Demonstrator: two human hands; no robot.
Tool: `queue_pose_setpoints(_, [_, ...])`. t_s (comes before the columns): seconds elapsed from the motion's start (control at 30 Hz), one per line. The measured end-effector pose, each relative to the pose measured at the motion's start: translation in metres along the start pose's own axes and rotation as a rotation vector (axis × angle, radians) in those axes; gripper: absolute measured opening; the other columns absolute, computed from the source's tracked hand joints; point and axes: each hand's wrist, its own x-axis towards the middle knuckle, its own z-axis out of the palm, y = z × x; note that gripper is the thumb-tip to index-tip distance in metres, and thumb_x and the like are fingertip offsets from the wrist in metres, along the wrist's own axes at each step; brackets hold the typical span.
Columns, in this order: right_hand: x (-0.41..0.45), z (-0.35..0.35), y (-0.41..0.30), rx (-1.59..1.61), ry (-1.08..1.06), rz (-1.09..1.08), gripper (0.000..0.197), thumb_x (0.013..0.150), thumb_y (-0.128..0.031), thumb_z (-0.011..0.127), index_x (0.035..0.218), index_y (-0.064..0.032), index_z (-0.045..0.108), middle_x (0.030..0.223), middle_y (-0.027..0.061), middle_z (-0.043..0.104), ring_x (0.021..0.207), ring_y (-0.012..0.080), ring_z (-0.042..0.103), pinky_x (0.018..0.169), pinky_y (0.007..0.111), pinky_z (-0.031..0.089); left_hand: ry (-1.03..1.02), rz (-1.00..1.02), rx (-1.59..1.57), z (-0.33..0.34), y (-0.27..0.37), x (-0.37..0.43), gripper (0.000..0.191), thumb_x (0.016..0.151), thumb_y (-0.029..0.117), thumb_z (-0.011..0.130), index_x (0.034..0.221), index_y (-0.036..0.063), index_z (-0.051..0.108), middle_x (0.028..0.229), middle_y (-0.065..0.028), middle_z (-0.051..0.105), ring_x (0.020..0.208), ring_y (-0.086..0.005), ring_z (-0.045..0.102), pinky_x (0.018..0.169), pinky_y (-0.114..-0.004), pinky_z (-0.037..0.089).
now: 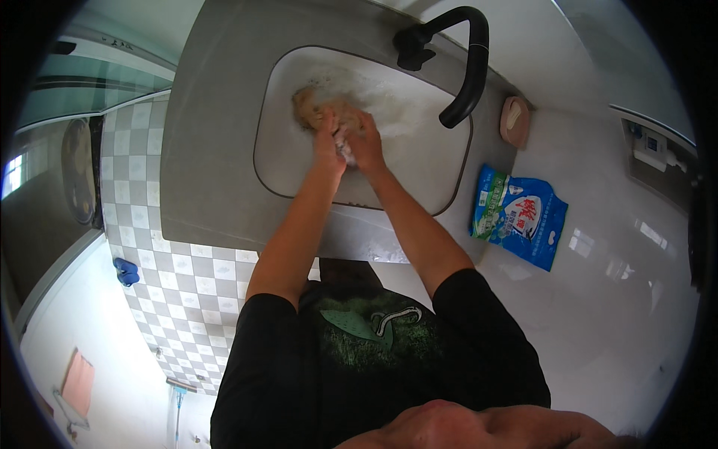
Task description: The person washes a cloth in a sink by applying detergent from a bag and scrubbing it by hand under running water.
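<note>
Inside a white basin set in a grey countertop, both my hands are on a wet, bunched tan cloth. My left hand grips its near side. Close beside it, my right hand holds the cloth from the right, fingers curled and slightly blurred. A pale, foamy fold shows between the two palms. Cloudy, sudsy water lies around the cloth, with dark specks near its far edge. My hands hide part of the cloth.
A black curved faucet overhangs the basin's right side. Right of it on the grey countertop sits a pink soap dish with soap. A blue detergent bag lies at the counter's right edge. Blue slippers rest on the checkered floor.
</note>
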Motion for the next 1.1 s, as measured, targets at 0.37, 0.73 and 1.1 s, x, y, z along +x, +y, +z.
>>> queue_pose_setpoints(0.37, [-0.045, 0.006, -0.114, -0.284, 0.032, -0.539, 0.02, 0.067, -0.014, 0.074, 0.081, -0.0076, 0.061, 0.085, 0.0111, 0.057, 0.076, 0.0287, 0.06, 0.065, 0.037, 0.049, -0.612, 0.844, 0.634, -0.007, 0.013, 0.002, 0.035, 0.091, 0.024, 0.049, 0.118, 0.0024, 0.049, 0.106, -0.0144, 0.057, 0.093, -0.0256, 0.059, 0.068, -0.036, 0.053])
queue_pose_setpoints(0.73, [0.031, -0.06, -0.01, -0.751, 0.124, 0.112, 0.027, 0.091, -0.031, 0.05, 0.107, -0.0121, 0.062, 0.115, 0.0108, 0.056, 0.103, 0.031, 0.055, 0.085, 0.041, 0.047, 0.07, 0.018, 0.34, 0.033, 0.031, -0.026, 0.036, 0.083, 0.018, 0.064, 0.113, 0.0031, 0.051, 0.106, -0.0078, 0.053, 0.098, -0.0215, 0.053, 0.09, -0.042, 0.041])
queue_pose_setpoints(1.1, [-0.001, -0.022, 0.024, -0.551, 0.114, -0.212, 0.08, 0.06, -0.015, 0.082, 0.132, -0.0127, 0.047, 0.13, 0.0169, 0.044, 0.115, 0.0334, 0.048, 0.096, 0.041, 0.042, 0.053, 0.189, 0.213, 0.013, 0.005, 0.004, 0.053, 0.094, 0.034, 0.052, 0.137, 0.0091, 0.035, 0.137, -0.009, 0.042, 0.117, -0.0245, 0.048, 0.093, -0.043, 0.044])
